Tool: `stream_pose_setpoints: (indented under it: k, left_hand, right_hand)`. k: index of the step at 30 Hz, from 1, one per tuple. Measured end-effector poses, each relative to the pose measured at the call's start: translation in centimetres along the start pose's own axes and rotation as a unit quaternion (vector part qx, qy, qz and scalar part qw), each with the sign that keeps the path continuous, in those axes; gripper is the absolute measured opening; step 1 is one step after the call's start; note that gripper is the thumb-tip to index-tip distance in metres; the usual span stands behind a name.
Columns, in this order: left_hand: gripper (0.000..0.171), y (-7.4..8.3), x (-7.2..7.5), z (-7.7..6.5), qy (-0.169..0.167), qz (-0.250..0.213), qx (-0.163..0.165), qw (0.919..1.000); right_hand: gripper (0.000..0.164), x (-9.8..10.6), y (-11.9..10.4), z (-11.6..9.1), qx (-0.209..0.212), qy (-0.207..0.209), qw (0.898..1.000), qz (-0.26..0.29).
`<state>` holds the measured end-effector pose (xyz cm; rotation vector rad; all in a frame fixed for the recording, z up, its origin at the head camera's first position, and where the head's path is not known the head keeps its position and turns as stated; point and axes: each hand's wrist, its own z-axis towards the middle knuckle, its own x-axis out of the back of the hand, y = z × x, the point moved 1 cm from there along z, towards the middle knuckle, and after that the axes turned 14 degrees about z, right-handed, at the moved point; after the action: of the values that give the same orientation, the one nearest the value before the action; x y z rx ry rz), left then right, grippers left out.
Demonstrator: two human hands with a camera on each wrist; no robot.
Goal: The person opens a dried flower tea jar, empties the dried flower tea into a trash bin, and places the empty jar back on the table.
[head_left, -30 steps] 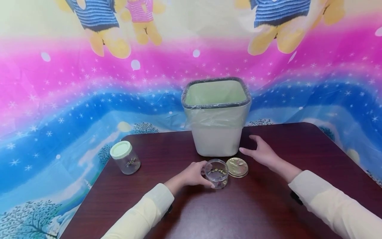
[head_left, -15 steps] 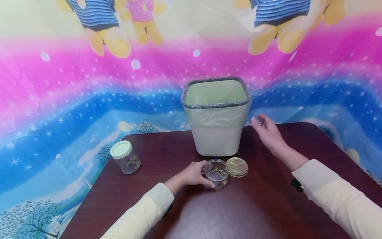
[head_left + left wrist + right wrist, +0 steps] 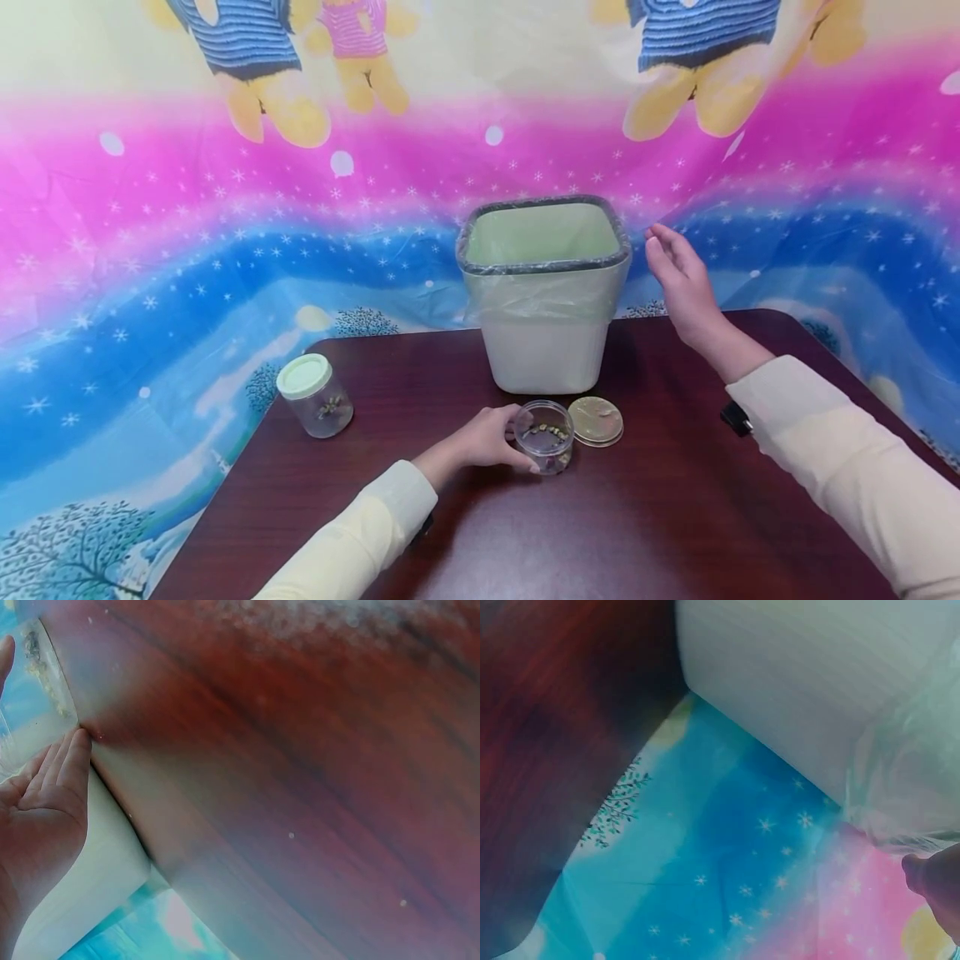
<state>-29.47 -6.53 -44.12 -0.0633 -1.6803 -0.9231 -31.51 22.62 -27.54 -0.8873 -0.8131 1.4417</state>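
Note:
My left hand (image 3: 489, 437) holds a clear, lidless jar (image 3: 553, 463) on the table, thumb on its near side and fingers round the far side. Small yellowish and dark dried bits lie inside it. A round gold lid (image 3: 597, 419) lies flat just right of the jar. Raised beside the bin's upper right corner is my right hand (image 3: 686, 296), holding nothing, its fingers extended. The pale trash bin (image 3: 545, 354) stands behind the jar. In the left wrist view the hand (image 3: 49, 817) is against the jar (image 3: 56, 682); the right wrist view shows a fingertip (image 3: 934, 881) near the bin liner.
A clear plastic liner (image 3: 540, 296) is folded over the bin's outside, under a dark grey rim ring (image 3: 551, 267). At the left of the dark red table (image 3: 645, 525) stands another jar (image 3: 321, 415) with a pale green lid and some bits inside. A printed backdrop hangs behind.
My right hand has risen from low at the bin's right side, above the gold lid, to the height of the bin's rim. My left hand and the jar have stayed put.

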Motion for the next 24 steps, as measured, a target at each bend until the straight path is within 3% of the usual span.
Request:
stream_pose_setpoints:
  k: [9,14,24]
  left_hand:
    - [0.071,-0.1,0.1,0.1,0.003,-0.003,-0.005,1.0]
    - [0.072,-0.2,0.0,0.0,-0.001,-0.004,-0.004,1.0]
    - [0.072,-0.2,-0.2,0.0,0.002,-0.007,-0.002,1.0]
  right_hand:
    - [0.063,-1.1,-0.4,2.0,-0.023,0.022,0.999,0.004]
    - [0.062,-2.0,-0.1,2.9,-0.036,0.039,0.998,0.034]
    - [0.056,-3.1,1.1,3.8,-0.032,0.046,0.996,0.068]
